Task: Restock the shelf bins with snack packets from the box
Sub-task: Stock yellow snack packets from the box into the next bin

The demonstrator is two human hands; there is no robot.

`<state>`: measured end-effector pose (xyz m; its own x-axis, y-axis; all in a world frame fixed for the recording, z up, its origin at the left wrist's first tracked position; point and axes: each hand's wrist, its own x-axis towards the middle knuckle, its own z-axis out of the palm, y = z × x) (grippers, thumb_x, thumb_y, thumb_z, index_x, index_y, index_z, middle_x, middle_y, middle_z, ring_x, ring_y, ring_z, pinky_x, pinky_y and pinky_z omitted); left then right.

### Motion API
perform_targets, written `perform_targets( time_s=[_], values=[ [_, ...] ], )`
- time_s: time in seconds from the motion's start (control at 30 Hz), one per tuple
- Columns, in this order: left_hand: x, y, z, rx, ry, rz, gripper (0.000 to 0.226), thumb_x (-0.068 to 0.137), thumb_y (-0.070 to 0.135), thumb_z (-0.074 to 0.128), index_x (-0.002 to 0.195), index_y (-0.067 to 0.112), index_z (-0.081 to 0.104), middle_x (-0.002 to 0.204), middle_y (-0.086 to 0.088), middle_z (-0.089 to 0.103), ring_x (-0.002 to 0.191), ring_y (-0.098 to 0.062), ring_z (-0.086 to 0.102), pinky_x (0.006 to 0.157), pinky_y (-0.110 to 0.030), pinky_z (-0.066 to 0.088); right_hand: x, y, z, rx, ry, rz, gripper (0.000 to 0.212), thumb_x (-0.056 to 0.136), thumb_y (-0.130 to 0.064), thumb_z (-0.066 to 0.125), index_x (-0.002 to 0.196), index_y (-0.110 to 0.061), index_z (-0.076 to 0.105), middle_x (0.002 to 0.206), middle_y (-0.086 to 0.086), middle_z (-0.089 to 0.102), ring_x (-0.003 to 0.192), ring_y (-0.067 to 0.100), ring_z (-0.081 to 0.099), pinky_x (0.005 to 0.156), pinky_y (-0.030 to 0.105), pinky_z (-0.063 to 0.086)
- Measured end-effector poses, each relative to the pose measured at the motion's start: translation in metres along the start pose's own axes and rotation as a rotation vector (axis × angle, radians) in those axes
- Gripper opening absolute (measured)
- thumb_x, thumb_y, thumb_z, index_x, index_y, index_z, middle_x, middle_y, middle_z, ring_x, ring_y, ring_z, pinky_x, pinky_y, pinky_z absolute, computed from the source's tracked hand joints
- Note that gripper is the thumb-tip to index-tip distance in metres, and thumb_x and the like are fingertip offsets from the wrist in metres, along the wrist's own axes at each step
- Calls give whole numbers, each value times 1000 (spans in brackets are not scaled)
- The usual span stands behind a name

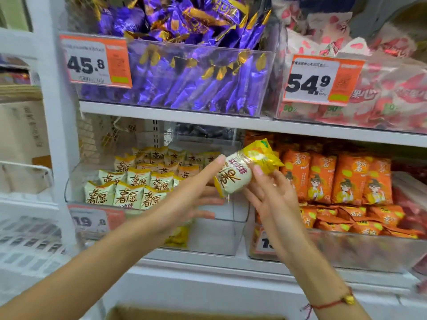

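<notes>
Snack packet [233,175] pinched in right hand [269,195] grip, long axis tilted up-right. Clear bin [240,211] lies left-below grip. Left hand [191,199] spread, fingertip touching packet.

Orange-and-white price tag [96,61] reading 45.8 is hanging at the upper left, and a second one [323,80] reading 54.9 is sitting at the upper right. A blurred third tag [92,221] showing 19.8 is hanging on the lower level. A fourth tag [263,242] is mostly hidden. White upright post [60,135] is running down the left of the white shelf board [175,115]. Perforated back panel [104,135] is showing behind. Beige carton [23,132] is sitting on the neighbouring white rack [25,239].
</notes>
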<state>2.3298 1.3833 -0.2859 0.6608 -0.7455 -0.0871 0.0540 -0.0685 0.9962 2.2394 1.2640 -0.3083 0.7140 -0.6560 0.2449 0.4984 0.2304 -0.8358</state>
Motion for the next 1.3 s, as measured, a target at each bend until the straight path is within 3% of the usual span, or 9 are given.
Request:
perform_targets(
  time_s=[0.1,0.2,0.3,0.37,0.53,0.67,0.8,0.97,1.3],
  values=[
    [-20,-14,5,-177,-51,108,47,75,48,63,112,21,66,105,6,74,100,-9,69,87,-28,51,-17,15,12,-51,-36,-92,54,70,-18,71,119,-7,50,113,7,67,106,16,66,89,27,54],
    [-22,-14,-6,-235,70,206,60,73,41,69,126,16,56,110,5,72,101,-7,68,95,-29,49,-18,15,8,-273,-95,-220,62,71,-22,82,121,-17,46,115,1,63,102,4,65,85,18,51],
    [-8,-6,-37,130,322,416,58,66,44,74,116,21,58,101,7,73,91,-3,69,85,-21,54,-3,7,-21,-911,-32,-575,68,74,-54,68,131,-27,40,129,-12,52,123,1,48,103,17,36],
    [10,-3,-62,375,372,514,52,65,43,77,109,21,60,93,8,73,85,-4,69,79,-22,57,9,6,-45,-1262,-30,-713,72,81,-59,57,142,-27,35,142,-10,43,135,9,36,113,30,30],
    [73,2,-85,775,244,474,62,61,60,81,111,34,57,100,12,72,93,-5,68,87,-41,55,21,20,-69,-1711,-139,-645,73,86,-69,35,147,-30,34,158,-4,21,147,18,16,118,49,20],
    [130,1,-69,1013,151,369,83,70,52,79,140,24,44,133,0,58,117,-19,57,99,-37,46,22,19,-67,-1769,-166,-590,72,87,-75,24,147,-37,33,159,-6,16,148,16,10,119,47,16],
    [173,-10,-63,1298,122,260,88,77,49,75,148,22,32,152,-7,35,139,-28,31,110,-37,32,23,21,-68,-1809,-154,-593,74,87,-77,16,148,-37,30,159,-7,14,149,15,8,119,45,14],
    [187,-16,-58,1383,128,219,85,71,51,78,143,31,36,140,-12,46,128,-33,43,102,-36,38,25,22,-67,-1845,-157,-590,72,88,-75,17,149,-37,25,161,-5,10,149,15,3,120,44,10],
    [185,-16,-56,1482,140,258,87,74,54,74,145,26,33,146,-4,42,135,-28,36,105,-37,34,23,24,-69,-1864,-161,-574,72,89,-73,16,151,-38,18,161,-6,4,149,14,-2,121,45,7]
  ],
)
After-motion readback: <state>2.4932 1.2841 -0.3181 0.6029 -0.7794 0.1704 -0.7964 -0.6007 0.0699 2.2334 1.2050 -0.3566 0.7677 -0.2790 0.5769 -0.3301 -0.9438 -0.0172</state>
